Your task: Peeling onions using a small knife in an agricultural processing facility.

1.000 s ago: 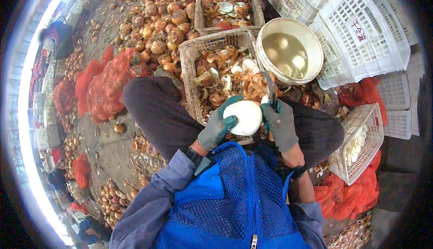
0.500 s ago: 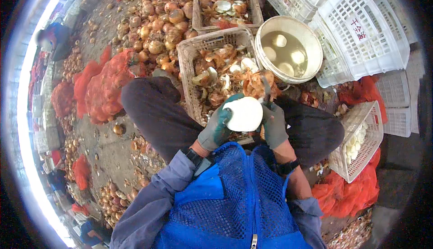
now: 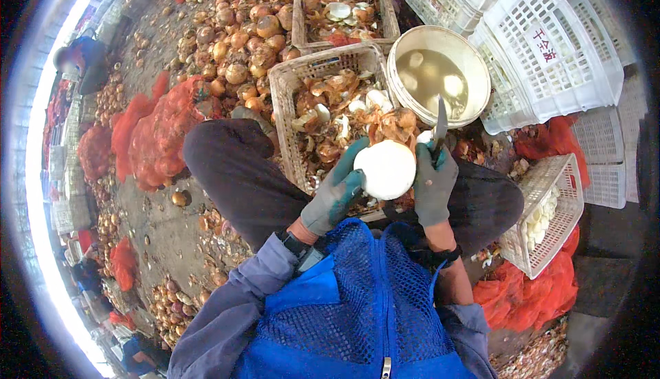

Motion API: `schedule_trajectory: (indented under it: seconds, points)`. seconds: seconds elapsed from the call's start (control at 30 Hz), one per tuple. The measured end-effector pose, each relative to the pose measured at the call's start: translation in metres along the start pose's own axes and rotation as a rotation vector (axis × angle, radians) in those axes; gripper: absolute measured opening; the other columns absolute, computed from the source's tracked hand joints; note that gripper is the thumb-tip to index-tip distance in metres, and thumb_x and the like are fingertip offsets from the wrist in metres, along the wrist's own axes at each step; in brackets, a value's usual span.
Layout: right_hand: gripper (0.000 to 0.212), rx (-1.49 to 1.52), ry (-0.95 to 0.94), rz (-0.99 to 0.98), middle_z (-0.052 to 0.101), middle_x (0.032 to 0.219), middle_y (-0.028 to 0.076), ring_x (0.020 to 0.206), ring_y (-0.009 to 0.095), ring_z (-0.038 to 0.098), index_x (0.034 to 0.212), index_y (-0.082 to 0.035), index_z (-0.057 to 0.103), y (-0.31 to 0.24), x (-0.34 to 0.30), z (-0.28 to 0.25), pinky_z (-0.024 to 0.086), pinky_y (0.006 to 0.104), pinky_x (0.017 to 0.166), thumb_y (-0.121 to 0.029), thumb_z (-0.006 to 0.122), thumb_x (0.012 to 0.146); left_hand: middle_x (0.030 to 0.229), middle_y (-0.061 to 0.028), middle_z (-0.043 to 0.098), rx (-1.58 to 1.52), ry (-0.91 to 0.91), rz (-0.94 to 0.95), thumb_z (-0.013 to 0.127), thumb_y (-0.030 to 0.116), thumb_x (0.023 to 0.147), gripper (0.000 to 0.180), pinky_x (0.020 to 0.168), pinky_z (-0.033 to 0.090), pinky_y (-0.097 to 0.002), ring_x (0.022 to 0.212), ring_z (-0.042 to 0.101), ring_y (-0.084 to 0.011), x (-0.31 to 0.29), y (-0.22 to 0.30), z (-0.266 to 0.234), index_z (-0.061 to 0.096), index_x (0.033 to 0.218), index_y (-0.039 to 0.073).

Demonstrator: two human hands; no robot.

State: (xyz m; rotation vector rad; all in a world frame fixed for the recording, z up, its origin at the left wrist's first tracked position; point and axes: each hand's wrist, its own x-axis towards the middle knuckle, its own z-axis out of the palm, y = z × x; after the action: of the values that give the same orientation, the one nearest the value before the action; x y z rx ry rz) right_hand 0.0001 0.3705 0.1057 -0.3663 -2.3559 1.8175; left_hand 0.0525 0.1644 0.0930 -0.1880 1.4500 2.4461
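A large peeled white onion point(image 3: 386, 170) rests in my left hand point(image 3: 335, 193), whose grey-green glove curls around its left side. Just right of the onion, my right hand point(image 3: 435, 185), gloved alike, is closed on a knife point(image 3: 441, 119) with its blade pointing up and away from me. A small white scrap point(image 3: 424, 137) sits by the right thumb near the blade. Beneath my hands stands a crate point(image 3: 283, 128) of brown onion skins and pale trimmings. Beyond the knife is a white bucket point(image 3: 478, 56) of cloudy water with peeled onions in it.
A second crate of peelings point(image 3: 298, 8) stands farther off. Unpeeled onions point(image 3: 234, 49) lie heaped at far left beside red net sacks point(image 3: 161, 135). White plastic crates point(image 3: 550, 56) are stacked at right. Closer, a white crate point(image 3: 543, 241) holds pale pieces.
The onion and both hands have shifted slightly right. My right hand has drawn away from the onion, and the knife blade now points upward. A white scrap now shows by the right thumb.
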Motion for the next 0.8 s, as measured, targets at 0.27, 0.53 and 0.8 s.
schedule_trajectory:
  seconds: [0.27, 0.53, 0.8]
  points:
    - [0.022, -0.319, -0.151, -0.228, 0.072, 0.087, 0.021, 0.074, 0.036, 0.069, 0.104, 0.001, 0.071, 0.012, -0.002, 0.010, 0.052, 0.0487, 0.071, -0.020, 0.074, 0.097, 0.151, -0.0126, 0.058, 0.058, -0.047, -0.019, 0.068, 0.051, 0.104, 0.083, 0.115, 0.047, -0.0374, 0.137, 0.058, -0.0226, 0.012, 0.005, -0.011, 0.039, 0.164, 0.001]
    - [0.029, -0.160, -0.139, -0.084, 0.071, 0.088, 0.023, 0.078, 0.034, 0.066, 0.113, 0.006, 0.070, -0.014, -0.011, 0.010, 0.052, 0.0468, 0.076, -0.019, 0.069, 0.099, 0.143, -0.0119, 0.064, 0.062, -0.012, -0.110, 0.064, 0.038, 0.109, 0.066, 0.108, 0.054, -0.0379, 0.126, 0.066, -0.0218, 0.008, -0.026, -0.017, 0.043, 0.161, 0.004]
    - [0.019, -0.162, -0.093, -0.065, 0.063, 0.078, 0.014, 0.073, 0.021, 0.055, 0.095, 0.008, 0.064, -0.003, -0.008, 0.019, 0.049, 0.0427, 0.071, -0.011, 0.067, 0.097, 0.148, -0.0116, 0.062, 0.000, 0.045, -0.090, 0.064, 0.041, 0.109, 0.068, 0.109, 0.052, -0.0348, 0.130, 0.062, -0.0190, 0.015, -0.024, -0.022, 0.042, 0.163, 0.005]
